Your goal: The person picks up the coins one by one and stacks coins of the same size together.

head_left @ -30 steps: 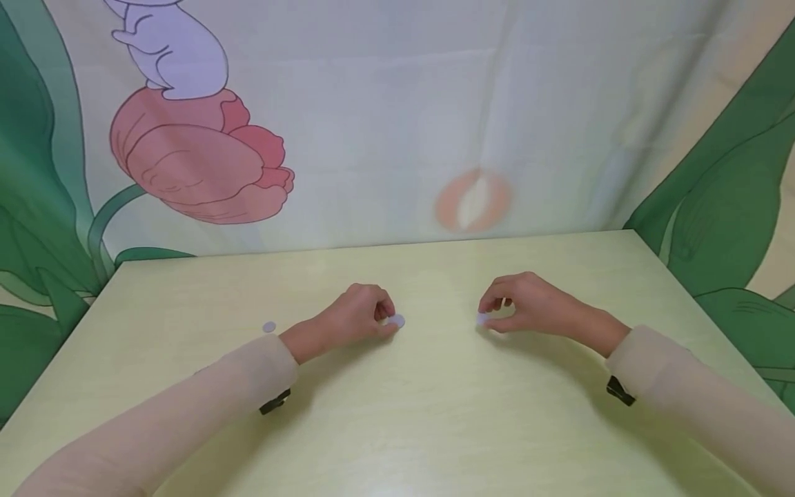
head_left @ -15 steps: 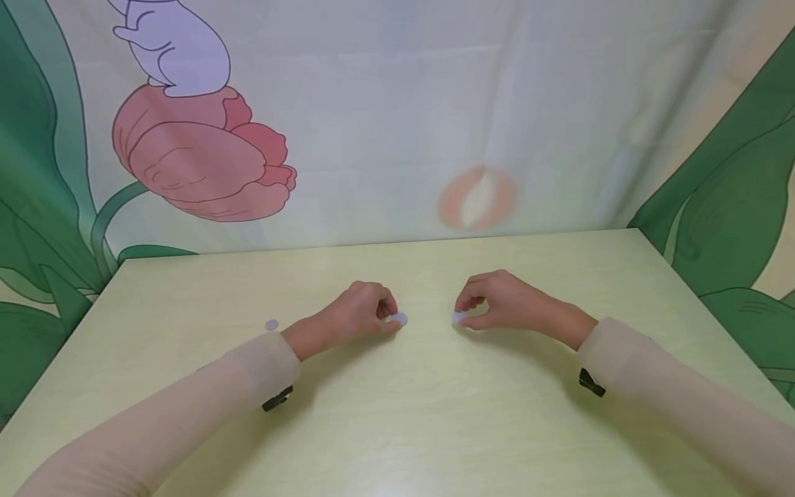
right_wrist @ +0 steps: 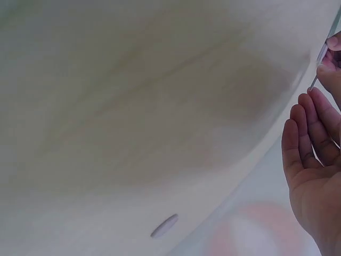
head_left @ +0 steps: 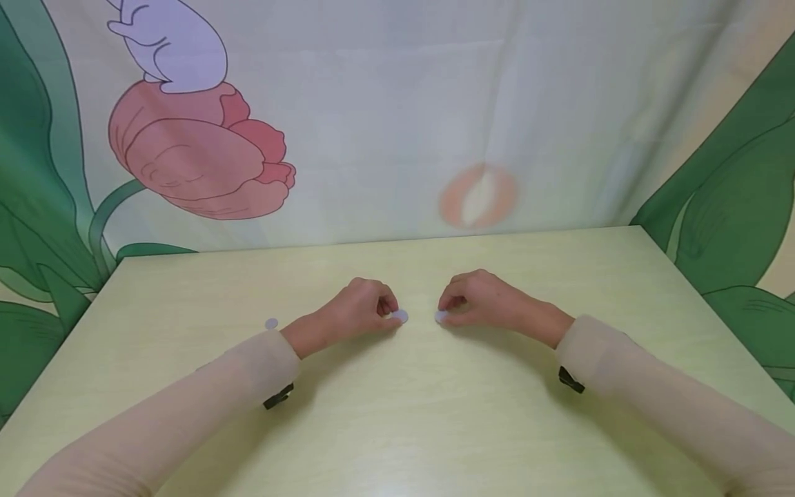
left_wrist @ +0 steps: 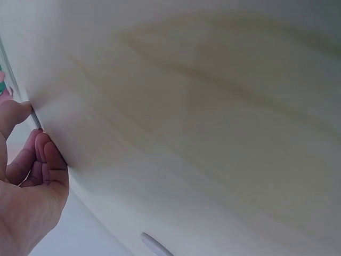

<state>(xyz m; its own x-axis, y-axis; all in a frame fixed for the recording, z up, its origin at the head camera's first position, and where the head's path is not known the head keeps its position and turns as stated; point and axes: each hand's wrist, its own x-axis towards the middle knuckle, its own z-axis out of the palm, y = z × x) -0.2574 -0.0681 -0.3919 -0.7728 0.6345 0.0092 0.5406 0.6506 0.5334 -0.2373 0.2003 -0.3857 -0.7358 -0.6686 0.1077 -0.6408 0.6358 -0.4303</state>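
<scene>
My left hand [head_left: 360, 308] pinches a pale lilac round disc [head_left: 403, 316] between thumb and fingertips, close over the middle of the table. Facing it a short gap away, my right hand [head_left: 487, 301] pinches a similar disc [head_left: 440, 316] by its outer edge. Seen from the left wrist, the left-hand disc [left_wrist: 35, 118] is edge-on as a thin grey strip. The right wrist view catches the right-hand disc [right_wrist: 313, 83] edge-on too, at the fingertips, with the left hand's fingers beyond it. Behind the left wrist, another lilac disc [head_left: 271, 323] lies flat on the table.
The pale wooden table [head_left: 397, 428] ends at a printed curtain [head_left: 373, 138] with a pink flower and green leaves. A flat disc [right_wrist: 164, 226] lies on the tabletop in the right wrist view. Both forearms in beige sleeves [head_left: 627, 373] reach in from the front corners.
My right hand has moved left with its disc, narrowing the gap to the left hand's disc. The left hand has stayed almost still, keeping its pinch.
</scene>
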